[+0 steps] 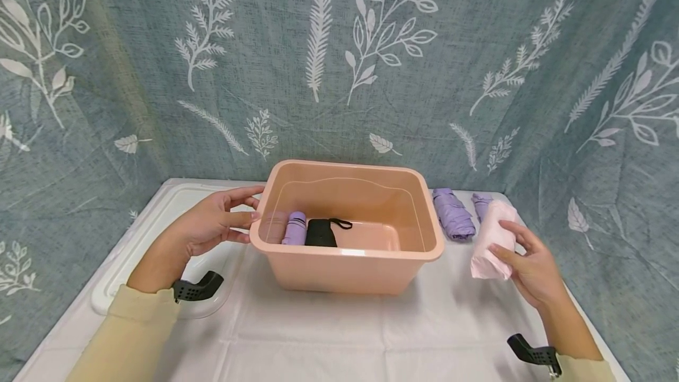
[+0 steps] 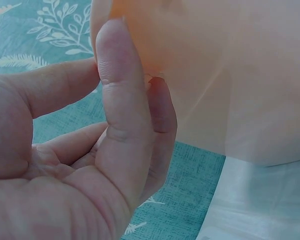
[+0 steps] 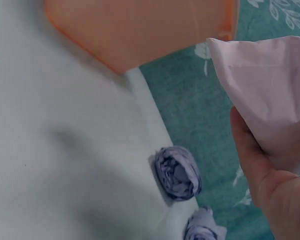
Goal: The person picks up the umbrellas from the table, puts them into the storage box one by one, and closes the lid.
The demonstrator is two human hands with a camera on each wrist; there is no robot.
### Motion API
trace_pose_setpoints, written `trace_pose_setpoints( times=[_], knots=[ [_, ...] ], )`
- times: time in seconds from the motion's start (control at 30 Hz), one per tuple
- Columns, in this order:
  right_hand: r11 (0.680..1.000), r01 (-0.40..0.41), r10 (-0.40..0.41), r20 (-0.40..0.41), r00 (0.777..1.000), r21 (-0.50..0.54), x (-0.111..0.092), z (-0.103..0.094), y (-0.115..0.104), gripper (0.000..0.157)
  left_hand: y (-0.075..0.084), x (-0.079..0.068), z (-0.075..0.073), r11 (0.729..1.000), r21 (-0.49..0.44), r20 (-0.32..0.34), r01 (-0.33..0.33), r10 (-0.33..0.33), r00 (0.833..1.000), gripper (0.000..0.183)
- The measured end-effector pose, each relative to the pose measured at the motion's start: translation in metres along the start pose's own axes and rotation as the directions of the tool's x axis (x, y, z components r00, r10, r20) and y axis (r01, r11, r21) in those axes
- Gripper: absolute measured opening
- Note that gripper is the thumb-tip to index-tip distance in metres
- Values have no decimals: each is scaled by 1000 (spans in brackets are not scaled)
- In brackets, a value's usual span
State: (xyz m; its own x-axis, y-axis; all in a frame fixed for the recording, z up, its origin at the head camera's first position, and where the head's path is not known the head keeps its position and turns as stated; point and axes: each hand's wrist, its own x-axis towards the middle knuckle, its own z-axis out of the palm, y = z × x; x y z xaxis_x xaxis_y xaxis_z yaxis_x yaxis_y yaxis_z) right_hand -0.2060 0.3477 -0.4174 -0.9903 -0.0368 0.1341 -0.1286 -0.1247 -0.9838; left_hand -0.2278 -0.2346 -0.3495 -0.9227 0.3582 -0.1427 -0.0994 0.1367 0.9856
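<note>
A peach plastic bin (image 1: 345,270) stands upright on the white-covered table. My left hand (image 1: 220,223) touches the outside of its left rim with loosely bent fingers; up close, the left hand (image 2: 115,115) shows fingertips against the bin wall (image 2: 205,65). Inside the bin lie a small purple cylinder (image 1: 295,230) with a dark band and a black pouch-like thing (image 1: 320,233) with a wrist strap. To the bin's right, my right hand (image 1: 530,264) grips a pale pink rolled bundle (image 1: 495,237) between thumb and fingers, raised above the table.
Two crumpled purple rolls, one nearer the bin (image 1: 454,214) and one partly behind the pink bundle (image 1: 481,204), lie at the back right. A white lid (image 1: 114,270) lies flat on the left. A patterned green curtain (image 1: 276,63) surrounds the table's back and sides.
</note>
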Motion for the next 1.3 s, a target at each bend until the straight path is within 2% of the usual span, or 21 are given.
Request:
trace_pose_setpoints(
  times=[0.43, 0.6, 0.83, 1.3],
  knots=[
    [994, 79, -83, 61, 995, 73, 9, 12, -16, 53, 3, 0, 0, 1000, 1, 3, -3, 3, 1000, 73],
    [998, 53, -53, 35, 998, 21, 13, 20, -23, 54, 4, -1, 0, 1000, -6, 1, 7, -7, 1000, 73],
    [997, 34, -32, 33, 999, -65, 22, 34, -35, 54, 4, -3, 0, 1000, -16, 20, -12, 12, 1000, 73],
    [993, 30, -24, 55, 998, -113, 31, 61, -60, 61, 2, -1, 0, 1000, -18, 20, -5, 5, 1000, 74]
  ],
)
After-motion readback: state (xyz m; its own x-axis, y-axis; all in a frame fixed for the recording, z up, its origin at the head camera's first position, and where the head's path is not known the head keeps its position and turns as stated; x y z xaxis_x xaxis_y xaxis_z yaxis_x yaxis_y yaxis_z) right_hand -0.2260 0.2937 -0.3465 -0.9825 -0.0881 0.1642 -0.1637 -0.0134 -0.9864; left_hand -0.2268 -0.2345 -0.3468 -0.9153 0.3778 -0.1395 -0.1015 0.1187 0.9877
